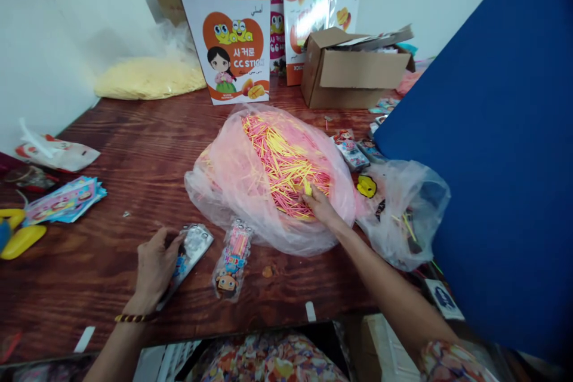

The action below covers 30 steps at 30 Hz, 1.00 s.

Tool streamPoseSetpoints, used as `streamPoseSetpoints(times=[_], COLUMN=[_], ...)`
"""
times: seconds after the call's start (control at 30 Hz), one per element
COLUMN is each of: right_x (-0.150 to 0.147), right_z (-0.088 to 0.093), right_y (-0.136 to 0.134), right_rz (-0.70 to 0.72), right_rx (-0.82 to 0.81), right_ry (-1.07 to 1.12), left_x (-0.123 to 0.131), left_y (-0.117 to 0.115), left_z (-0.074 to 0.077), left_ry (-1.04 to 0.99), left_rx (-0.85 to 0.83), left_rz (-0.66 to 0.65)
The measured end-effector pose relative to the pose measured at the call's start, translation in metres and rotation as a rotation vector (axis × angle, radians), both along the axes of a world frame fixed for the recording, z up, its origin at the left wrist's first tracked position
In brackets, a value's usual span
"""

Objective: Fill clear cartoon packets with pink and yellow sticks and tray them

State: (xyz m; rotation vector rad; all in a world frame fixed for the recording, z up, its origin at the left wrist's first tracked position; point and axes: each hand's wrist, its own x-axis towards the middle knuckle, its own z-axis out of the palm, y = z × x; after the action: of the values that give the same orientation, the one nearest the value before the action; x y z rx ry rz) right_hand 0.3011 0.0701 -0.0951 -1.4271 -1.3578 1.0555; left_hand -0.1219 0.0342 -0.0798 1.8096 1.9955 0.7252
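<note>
My right hand [317,204] reaches into a big clear plastic bag [228,173] heaped with thin pink and yellow sticks [284,155]. Its fingers are closed on a few yellow sticks [308,188]. Over a small printed plastic packet [196,245], my left hand [157,259] bends its fingers and grips the packet's upper left side; part of it is hidden under the hand. Between the two hands lies another clear packet [233,259], with pink sticks in it and a cartoon figure at its lower end.
Yellow-handled scissors [20,233] and printed packets [67,200] lie at the left. Behind stand a CC Stick carton [237,42] and an open cardboard box [358,74]. A plastic bag [416,209] and a blue panel [487,149] bound the right side.
</note>
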Motion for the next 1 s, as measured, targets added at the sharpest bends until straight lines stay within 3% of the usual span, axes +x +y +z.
streamPoseSetpoints(times=[0.17, 0.3, 0.47, 0.67, 0.87, 0.93, 1.0], right_x=[0.0, 0.008, 0.01, -0.008, -0.007, -0.002, 0.002], right_z=[-0.001, 0.006, 0.02, 0.046, 0.042, 0.033, 0.024], right_y=[-0.001, 0.0, -0.005, -0.009, -0.006, -0.001, 0.003], right_rz=[-0.026, -0.015, 0.193, 0.41, 0.403, 0.337, 0.211], right_rx=[-0.005, 0.003, 0.027, 0.004, 0.03, 0.062, 0.075], right_ry=[-0.014, -0.053, -0.573, -1.132, -1.139, -1.021, -0.737], left_x=[-0.005, -0.007, -0.005, -0.001, -0.002, -0.002, -0.003], left_y=[-0.002, -0.002, -0.002, -0.003, -0.004, -0.003, -0.003], left_z=[-0.006, 0.0, 0.012, 0.021, 0.023, 0.023, 0.022], left_ry=[-0.06, -0.072, -0.075, -0.17, -0.185, -0.193, -0.207], left_rx=[0.036, 0.012, -0.015, -0.037, -0.05, -0.05, -0.053], left_rz=[0.006, 0.042, 0.078, 0.079, 0.081, 0.076, 0.083])
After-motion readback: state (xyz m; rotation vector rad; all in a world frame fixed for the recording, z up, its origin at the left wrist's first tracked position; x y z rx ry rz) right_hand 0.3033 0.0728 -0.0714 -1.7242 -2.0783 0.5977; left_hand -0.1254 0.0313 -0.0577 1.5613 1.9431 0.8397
